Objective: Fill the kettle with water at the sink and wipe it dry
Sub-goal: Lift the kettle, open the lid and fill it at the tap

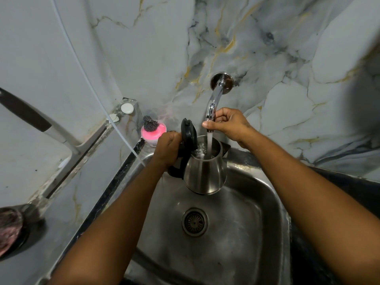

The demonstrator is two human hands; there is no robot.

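Note:
A steel kettle [205, 173] with a black handle hangs over the sink [267, 202], its black lid [188, 133] flipped up. My left hand [167, 147] grips the handle on the kettle's left side. Water streams from the chrome tap [213, 101] straight into the open kettle. My right hand [228, 124] is closed around the tap's spout end, thumb and fingers pinching it just above the kettle.
A pink tub [153, 133] with a dark scouring pad on it stands on the ledge left of the kettle. A thin white hose [123, 134] runs down into the sink's left edge. The drain [194, 222] lies below the kettle. A stove burner [12, 229] sits at far left.

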